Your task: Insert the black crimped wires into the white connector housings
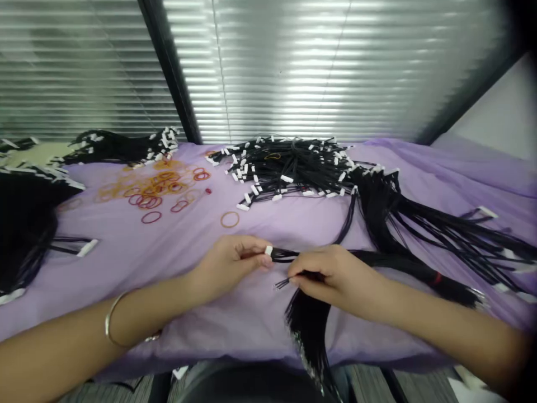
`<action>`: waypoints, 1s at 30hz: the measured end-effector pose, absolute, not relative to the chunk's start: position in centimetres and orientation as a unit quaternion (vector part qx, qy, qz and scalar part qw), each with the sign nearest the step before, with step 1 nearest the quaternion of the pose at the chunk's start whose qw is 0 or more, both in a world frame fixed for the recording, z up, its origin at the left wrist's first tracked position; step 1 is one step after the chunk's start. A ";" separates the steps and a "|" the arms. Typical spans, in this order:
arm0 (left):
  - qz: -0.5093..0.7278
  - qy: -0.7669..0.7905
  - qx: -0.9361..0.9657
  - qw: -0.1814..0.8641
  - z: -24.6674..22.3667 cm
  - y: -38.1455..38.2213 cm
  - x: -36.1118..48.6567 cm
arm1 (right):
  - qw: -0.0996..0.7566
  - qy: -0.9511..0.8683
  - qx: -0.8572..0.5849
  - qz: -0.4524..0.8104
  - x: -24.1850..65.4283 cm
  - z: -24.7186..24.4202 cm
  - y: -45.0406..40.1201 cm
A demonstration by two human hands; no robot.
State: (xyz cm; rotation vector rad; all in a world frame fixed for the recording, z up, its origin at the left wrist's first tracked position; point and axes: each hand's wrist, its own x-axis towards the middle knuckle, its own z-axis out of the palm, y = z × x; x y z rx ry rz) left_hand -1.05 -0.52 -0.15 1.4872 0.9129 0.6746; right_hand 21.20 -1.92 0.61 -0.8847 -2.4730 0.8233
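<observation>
Between the thumb and fingers of my left hand (232, 262) is a white connector (269, 252) with several thin black wires (284, 256) coming out of its right side. A short way to the right, my right hand (331, 274) is closed on black wires, and their bare tips (282, 284) stick out to the left below its fingers. Under my right hand a thick bundle of black wires (312, 319) hangs down over the table's front edge, its stripped ends showing silvery. Part of the wires is hidden by my right hand.
A pile of black cables with white connectors (289, 162) lies at the back. Yellow and red rubber bands (159, 187) are scattered left of it. More cables (25, 224) lie far left, and others (461, 235) spread rightward. A purple cloth (188, 330) covers the table; blinds stand behind.
</observation>
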 end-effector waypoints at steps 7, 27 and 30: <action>0.278 0.399 0.516 0.706 -0.1 -0.7 -0.9 | 0.252 -0.826 -0.352 0.361 20.8 1.8 -2.0; 0.237 0.403 0.435 0.770 -0.3 -1.6 -0.8 | 0.254 -0.805 -0.438 0.309 20.1 0.9 -2.3; 0.228 0.409 0.445 0.764 -0.4 -1.6 -0.9 | 0.255 -0.800 -0.442 0.315 20.1 0.8 -2.2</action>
